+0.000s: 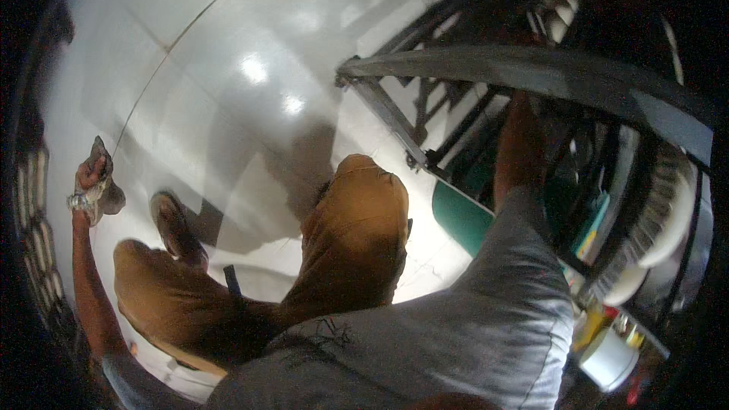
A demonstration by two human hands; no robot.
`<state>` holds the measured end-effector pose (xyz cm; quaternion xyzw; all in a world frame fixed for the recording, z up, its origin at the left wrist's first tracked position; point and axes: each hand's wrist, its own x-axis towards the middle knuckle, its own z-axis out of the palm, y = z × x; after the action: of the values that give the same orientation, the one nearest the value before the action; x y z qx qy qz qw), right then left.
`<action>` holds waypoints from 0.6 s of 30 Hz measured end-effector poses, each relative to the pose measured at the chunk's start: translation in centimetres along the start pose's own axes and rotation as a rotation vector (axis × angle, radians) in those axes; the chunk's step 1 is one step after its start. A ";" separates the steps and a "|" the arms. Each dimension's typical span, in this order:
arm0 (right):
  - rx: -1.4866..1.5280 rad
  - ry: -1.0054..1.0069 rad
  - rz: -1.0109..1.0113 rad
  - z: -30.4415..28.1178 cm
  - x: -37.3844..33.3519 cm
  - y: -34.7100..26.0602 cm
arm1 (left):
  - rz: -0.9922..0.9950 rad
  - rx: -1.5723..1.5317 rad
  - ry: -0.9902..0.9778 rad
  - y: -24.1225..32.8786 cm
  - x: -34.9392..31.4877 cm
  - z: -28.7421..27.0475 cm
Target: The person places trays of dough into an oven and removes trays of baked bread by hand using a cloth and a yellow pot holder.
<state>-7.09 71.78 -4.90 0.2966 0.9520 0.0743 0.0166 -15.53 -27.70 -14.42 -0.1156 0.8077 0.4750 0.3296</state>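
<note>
My left hand [89, 175] is raised at the far left and closed around a crumpled grey-brown cloth [108, 191]. A metal band sits on that wrist. My right forearm [519, 148] comes out of a grey sleeve [516, 288] and reaches up into a dark metal frame [531, 68]. The frame's grey top bar hides my right hand, so its grip does not show. My brown-trousered knee [357, 228] is bent in the middle of the view.
Glossy white floor tiles [228, 53] spread to the upper left. My sandalled foot [173, 226] rests on them. A green panel [459, 216] leans by the frame. White round pieces [664, 231] and a white tub [607, 358] crowd the right.
</note>
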 end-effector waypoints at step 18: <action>-0.128 0.055 0.071 1.4 2.5 8.0 | 0.378 0.736 0.027 9.9 -0.5 12.2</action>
<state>-4.52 79.89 -5.08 0.3264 0.9342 0.1437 0.0066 -14.92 -12.28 -11.35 0.1542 0.9349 0.2049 0.2452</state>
